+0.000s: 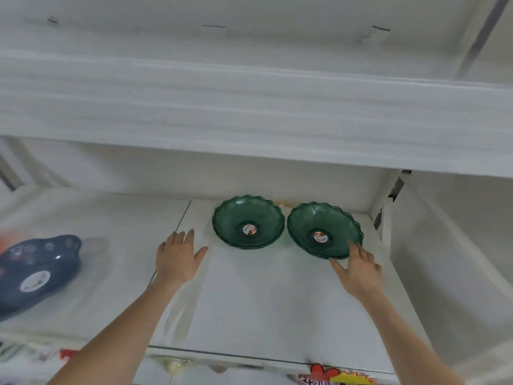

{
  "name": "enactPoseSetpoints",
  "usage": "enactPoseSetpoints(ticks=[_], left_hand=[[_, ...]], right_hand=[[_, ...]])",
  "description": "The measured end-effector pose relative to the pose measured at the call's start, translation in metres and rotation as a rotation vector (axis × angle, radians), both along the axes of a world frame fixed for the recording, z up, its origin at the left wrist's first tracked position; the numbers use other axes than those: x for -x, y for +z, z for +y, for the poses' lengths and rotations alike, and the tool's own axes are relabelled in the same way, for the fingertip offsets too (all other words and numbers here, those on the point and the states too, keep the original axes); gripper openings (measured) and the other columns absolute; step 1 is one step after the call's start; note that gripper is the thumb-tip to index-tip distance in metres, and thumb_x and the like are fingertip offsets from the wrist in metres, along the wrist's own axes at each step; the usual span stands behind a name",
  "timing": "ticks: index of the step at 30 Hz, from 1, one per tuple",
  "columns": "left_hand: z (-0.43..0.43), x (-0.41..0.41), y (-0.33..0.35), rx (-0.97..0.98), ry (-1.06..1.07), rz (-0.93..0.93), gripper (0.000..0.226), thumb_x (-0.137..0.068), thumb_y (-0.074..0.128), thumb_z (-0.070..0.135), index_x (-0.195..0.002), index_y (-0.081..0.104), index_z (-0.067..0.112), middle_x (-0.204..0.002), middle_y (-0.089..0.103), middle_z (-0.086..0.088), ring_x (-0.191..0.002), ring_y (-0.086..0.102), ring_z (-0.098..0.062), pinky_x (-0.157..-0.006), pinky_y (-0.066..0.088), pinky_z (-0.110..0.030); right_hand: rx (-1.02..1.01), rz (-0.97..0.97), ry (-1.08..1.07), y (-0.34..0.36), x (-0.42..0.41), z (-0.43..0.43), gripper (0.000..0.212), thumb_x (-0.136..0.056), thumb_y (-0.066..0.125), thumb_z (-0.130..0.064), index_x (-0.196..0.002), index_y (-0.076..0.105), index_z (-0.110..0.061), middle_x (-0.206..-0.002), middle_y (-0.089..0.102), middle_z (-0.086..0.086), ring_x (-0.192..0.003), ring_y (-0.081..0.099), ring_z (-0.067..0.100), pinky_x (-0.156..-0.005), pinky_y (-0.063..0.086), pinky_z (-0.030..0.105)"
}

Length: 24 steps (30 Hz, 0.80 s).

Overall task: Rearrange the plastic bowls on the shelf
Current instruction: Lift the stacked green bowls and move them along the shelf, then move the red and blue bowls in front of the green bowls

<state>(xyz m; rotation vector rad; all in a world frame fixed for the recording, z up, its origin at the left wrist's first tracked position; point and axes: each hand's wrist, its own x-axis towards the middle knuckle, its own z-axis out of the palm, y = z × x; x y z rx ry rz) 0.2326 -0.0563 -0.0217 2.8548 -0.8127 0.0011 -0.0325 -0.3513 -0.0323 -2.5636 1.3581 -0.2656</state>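
A: In the head view we have 2 green bowls side by side toward the back right of the white shelf (249, 301). Our left hand (177, 257) is flat and empty, fingers spread, just beside the left green bowl (248, 222) but not touching it.

B: And our right hand (358, 269) has its fingers spread too, the tips at the near rim of the right green bowl (323, 230). We cannot tell whether they press on it or only hover. Nothing is pinched.

A: So we judge this as the reach before a grasp. Next each hand probably needs to close on a rim, thumb over and fingers under, and lift or slide.

B: Each green bowl looks like a small nested stack, since we see doubled edges along the near rims. A grip would have to take the whole stack or it may split.

A: Material reads as translucent dark green plastic, glossy, with scalloped wavy rims and faint ribs running to a flat base. Each base carries 1 round red-and-white sticker.

B: Far left sits a blue bowl (39, 273), opaque, lobed in outline, blurred, with a white label. Only this 1 view is given.
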Motion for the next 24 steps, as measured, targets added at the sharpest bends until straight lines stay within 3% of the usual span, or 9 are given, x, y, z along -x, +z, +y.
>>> enactPoseSetpoints(ticks=[4,8,10,13,16,21,24], left_hand=[[0.048,0.005,0.018,-0.036,-0.018,-0.109,0.068,-0.093,0.037,0.055,-0.147,0.034,0.014,-0.152,0.039,-0.014,-0.145,0.027,-0.031,-0.115,0.027,-0.047],[0.1,-0.002,0.036,-0.095,-0.049,-0.161,0.072,-0.087,0.029,0.059,-0.13,0.057,0.008,-0.129,0.062,-0.02,-0.125,0.054,-0.038,-0.097,0.047,-0.054],[0.126,-0.01,0.046,-0.122,-0.065,-0.185,0.075,-0.085,0.026,0.06,-0.128,0.059,0.008,-0.127,0.064,-0.02,-0.123,0.056,-0.039,-0.095,0.048,-0.055],[0.169,-0.028,0.057,-0.133,-0.068,-0.217,0.077,-0.084,0.025,0.062,-0.132,0.055,0.01,-0.128,0.062,-0.022,-0.124,0.054,-0.04,-0.097,0.046,-0.056],[0.213,-0.051,0.063,-0.133,-0.06,-0.225,0.077,-0.084,0.024,0.064,-0.135,0.052,0.013,-0.128,0.061,-0.023,-0.123,0.052,-0.043,-0.097,0.046,-0.056],[0.279,-0.081,0.065,-0.125,-0.046,-0.226,0.073,-0.084,0.038,0.066,-0.138,0.047,0.018,-0.133,0.057,-0.021,-0.126,0.049,-0.042,-0.098,0.044,-0.055],[0.312,-0.103,0.061,-0.122,-0.022,-0.198,0.077,-0.08,0.031,0.068,-0.136,0.05,0.018,-0.129,0.06,-0.022,-0.119,0.054,-0.043,-0.092,0.049,-0.055]], right_hand=[[0.116,0.053,0.153,0.023,-0.009,0.043,0.077,-0.088,0.041,-0.06,-0.149,0.025,-0.016,-0.158,0.027,0.009,-0.146,0.021,0.026,-0.113,0.025,0.045],[0.207,0.049,0.244,0.043,-0.029,0.089,0.094,-0.079,0.015,-0.077,-0.147,0.033,-0.015,-0.151,0.041,0.009,-0.142,0.033,0.026,-0.11,0.031,0.047],[0.231,0.038,0.27,0.049,-0.041,0.114,0.101,-0.077,0.002,-0.079,-0.147,0.034,-0.014,-0.148,0.045,0.008,-0.14,0.037,0.026,-0.108,0.034,0.048],[0.25,0.033,0.262,0.054,-0.061,0.156,0.095,-0.08,0.008,-0.077,-0.148,0.03,-0.015,-0.147,0.048,0.007,-0.139,0.039,0.026,-0.106,0.035,0.049],[0.243,0.048,0.242,0.054,-0.08,0.199,0.089,-0.08,0.02,-0.075,-0.152,0.018,-0.022,-0.153,0.038,0.006,-0.142,0.033,0.025,-0.11,0.03,0.047],[0.205,0.078,0.239,0.058,-0.119,0.268,0.094,-0.075,0.016,-0.079,-0.152,0.009,-0.026,-0.158,0.027,0.009,-0.144,0.026,0.028,-0.112,0.027,0.048],[0.207,0.055,0.231,0.053,-0.146,0.305,0.095,-0.077,0.015,-0.08,-0.153,0.008,-0.024,-0.157,0.03,0.007,-0.144,0.028,0.027,-0.112,0.026,0.049]])
